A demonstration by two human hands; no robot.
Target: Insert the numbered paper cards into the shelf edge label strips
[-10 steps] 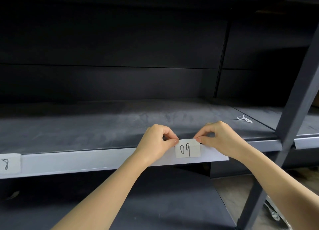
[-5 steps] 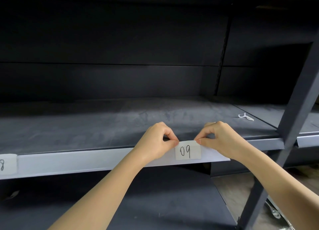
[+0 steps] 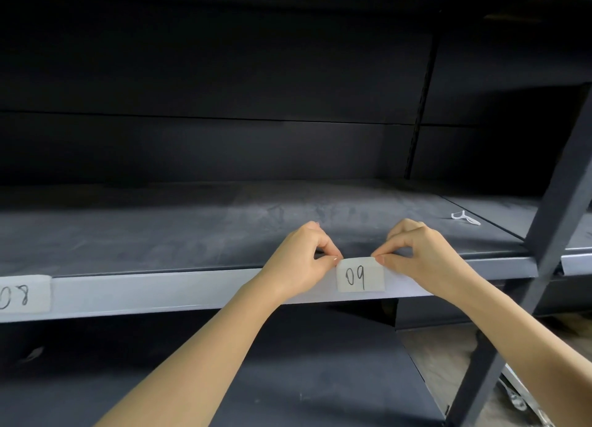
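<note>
Head view: dark grey dusty metal shelf (image 3: pixel 160 234) with pale edge strip (image 3: pixel 160 290); left hand (image 3: pixel 301 260) and right hand (image 3: pixel 419 253) pinch the white paper card (image 3: pixel 360 274) (handwritten "09") by its top corners.

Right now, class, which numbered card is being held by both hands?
The card marked 09, pinched at its top corners; the 08 card sits untouched far left.

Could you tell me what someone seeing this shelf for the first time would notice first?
Most striking is the small white paper card marked 09, bright against the pale grey label strip at centre, pinched at its top corners by the left hand and right hand. At far left a second white card marked 08 sits in the same strip.
</note>
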